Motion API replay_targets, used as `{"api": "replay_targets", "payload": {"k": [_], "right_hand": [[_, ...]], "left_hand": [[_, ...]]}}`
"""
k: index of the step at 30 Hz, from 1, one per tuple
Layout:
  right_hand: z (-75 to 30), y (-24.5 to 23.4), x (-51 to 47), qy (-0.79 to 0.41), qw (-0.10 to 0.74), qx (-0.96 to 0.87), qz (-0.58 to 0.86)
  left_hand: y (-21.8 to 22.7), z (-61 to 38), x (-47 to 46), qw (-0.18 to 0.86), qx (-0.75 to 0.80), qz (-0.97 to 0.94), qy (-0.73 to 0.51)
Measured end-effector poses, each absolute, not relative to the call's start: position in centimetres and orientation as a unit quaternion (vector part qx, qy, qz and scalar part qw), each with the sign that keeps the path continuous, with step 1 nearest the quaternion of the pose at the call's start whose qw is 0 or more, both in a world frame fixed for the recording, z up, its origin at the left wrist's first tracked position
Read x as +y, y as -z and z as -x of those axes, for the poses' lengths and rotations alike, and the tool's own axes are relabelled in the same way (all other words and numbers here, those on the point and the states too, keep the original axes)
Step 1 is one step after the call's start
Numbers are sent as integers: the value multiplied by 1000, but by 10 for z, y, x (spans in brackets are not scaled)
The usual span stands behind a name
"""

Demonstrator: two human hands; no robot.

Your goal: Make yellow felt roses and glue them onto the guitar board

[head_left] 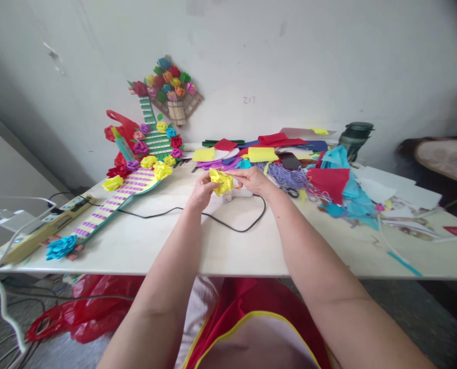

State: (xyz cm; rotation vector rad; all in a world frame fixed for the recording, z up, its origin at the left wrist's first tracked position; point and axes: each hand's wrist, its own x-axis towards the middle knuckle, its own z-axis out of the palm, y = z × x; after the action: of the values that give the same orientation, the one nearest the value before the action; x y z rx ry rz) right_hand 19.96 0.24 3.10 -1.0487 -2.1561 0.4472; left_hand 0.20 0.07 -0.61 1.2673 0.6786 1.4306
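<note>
A crumpled yellow paper flower (221,181) is held up over the middle of the table, between both hands. My left hand (201,192) grips it from the left, fingers closed at its base. From the right, my right hand (254,181) pinches its edge, the fingertips partly hidden by the petals. Just behind and below the hands lies a white tool (236,193) with a black cable, mostly covered. To the left, a guitar-shaped craft board (130,187) with purple and white strips carries more yellow flowers and a blue flower (61,247) at its near end.
A green striped craft (157,141) with paper flowers leans by the wall, near a glue bottle (123,145). Coloured paper sheets (262,154), purple yarn (290,177) and blue scraps (361,202) cover the back right. A power strip (55,225) lies left; its black cable (166,211) crosses the table.
</note>
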Motion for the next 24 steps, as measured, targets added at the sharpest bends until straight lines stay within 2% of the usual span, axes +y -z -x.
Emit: {"api": "replay_targets", "payload": {"k": [24], "right_hand": [[-197, -29, 1, -245, 354, -813, 393]], "left_hand": [[7, -1, 1, 547, 302, -520, -581]]}}
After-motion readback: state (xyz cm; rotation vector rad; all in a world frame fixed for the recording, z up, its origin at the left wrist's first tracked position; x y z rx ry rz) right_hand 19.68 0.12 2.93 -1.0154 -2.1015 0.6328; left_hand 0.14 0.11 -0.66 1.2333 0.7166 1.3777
